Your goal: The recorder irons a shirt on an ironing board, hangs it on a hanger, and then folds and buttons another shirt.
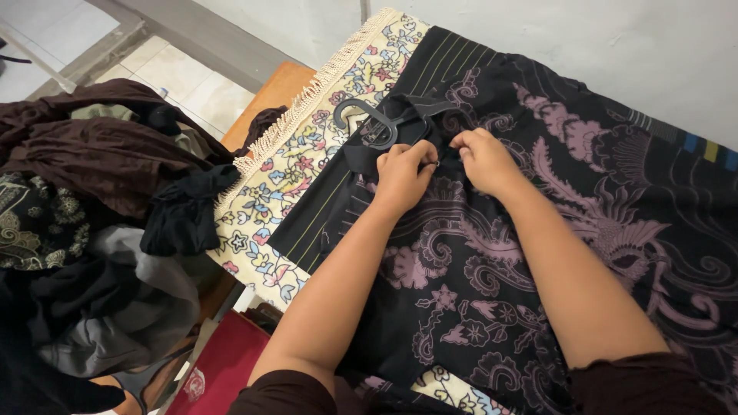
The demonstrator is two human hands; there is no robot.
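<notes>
The black shirt with purple pattern (492,269) lies flat on the floral cloth (284,177), its collar around a black hanger (373,123). Fingers of the left hand (403,175) and right hand (483,157) pinch the placket below the collar; the step seems to be buttoning, which needs a fine, steady grip.

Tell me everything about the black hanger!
The hanger looks like dark plastic, with a curved hook pointing toward the fringed floral cloth. It lies flat inside the collar of the dark patterned shirt, so its arms are mostly hidden under fabric. The left hand and right hand pinch the shirt just below it.
</notes>
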